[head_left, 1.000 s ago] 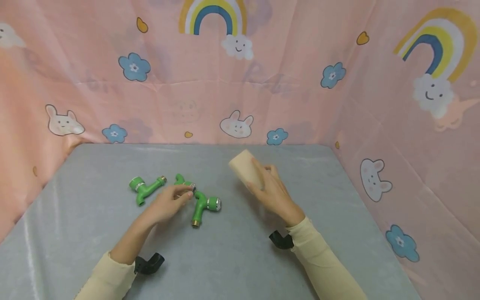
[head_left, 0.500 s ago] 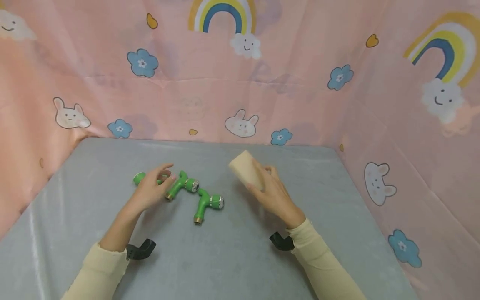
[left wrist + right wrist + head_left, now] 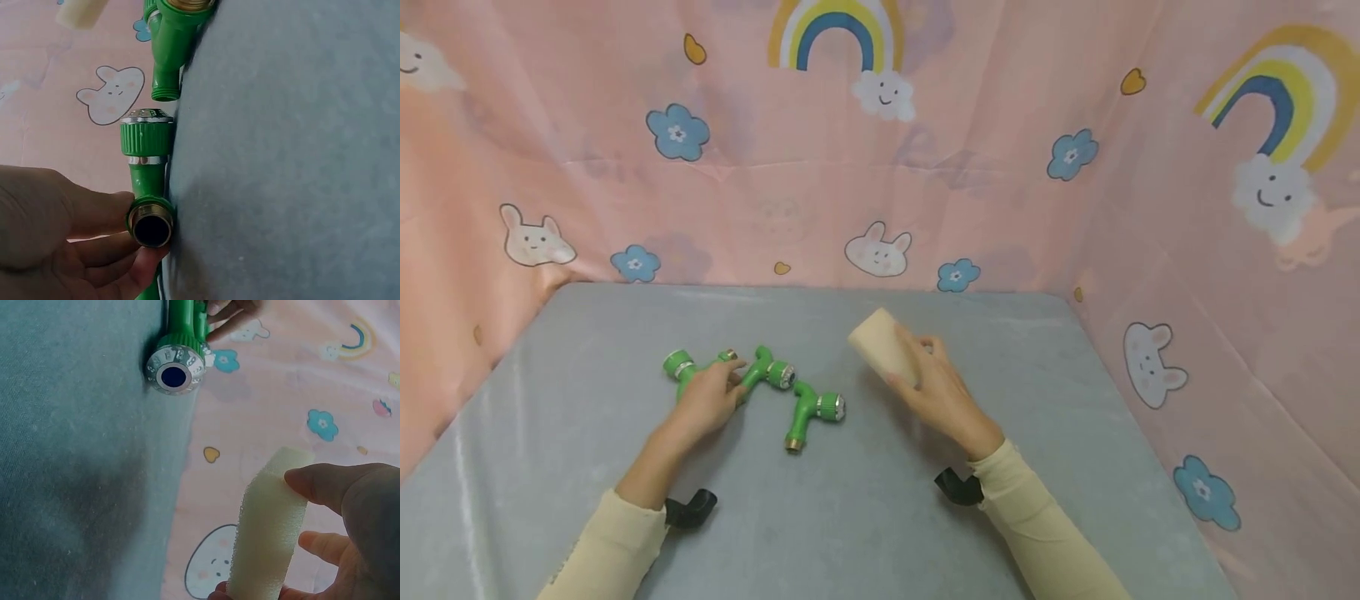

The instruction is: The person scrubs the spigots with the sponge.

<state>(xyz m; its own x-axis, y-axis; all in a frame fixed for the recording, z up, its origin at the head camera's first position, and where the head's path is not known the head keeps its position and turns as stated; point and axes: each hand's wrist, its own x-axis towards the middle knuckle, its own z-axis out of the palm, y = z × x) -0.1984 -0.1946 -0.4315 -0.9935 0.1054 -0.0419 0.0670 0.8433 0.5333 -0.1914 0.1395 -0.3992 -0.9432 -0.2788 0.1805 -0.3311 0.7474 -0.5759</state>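
Note:
Three green plastic taps with ribbed knobs lie on the grey table. My left hand (image 3: 706,404) pinches the middle tap (image 3: 762,365) near its brass threaded end, thumb on one side and fingers on the other, as the left wrist view shows. Part of the left tap (image 3: 678,364) is hidden behind that hand. Closer to me lies the front tap (image 3: 805,407), untouched. My right hand (image 3: 946,396) grips a cream sponge block (image 3: 882,342) between thumb and fingers, held up above the table; in the right wrist view the sponge (image 3: 269,519) stands tilted.
The grey cloth-covered table (image 3: 865,517) ends at a pink printed curtain (image 3: 737,192) at the back and sides. A black curved piece (image 3: 692,510) sits at the left wrist, and a similar black piece (image 3: 958,486) at the right one.
My left hand has moved left from over the middle tap's knob to its threaded end and now pinches it. The right hand keeps the sponge almost in place, slightly lower and further left.

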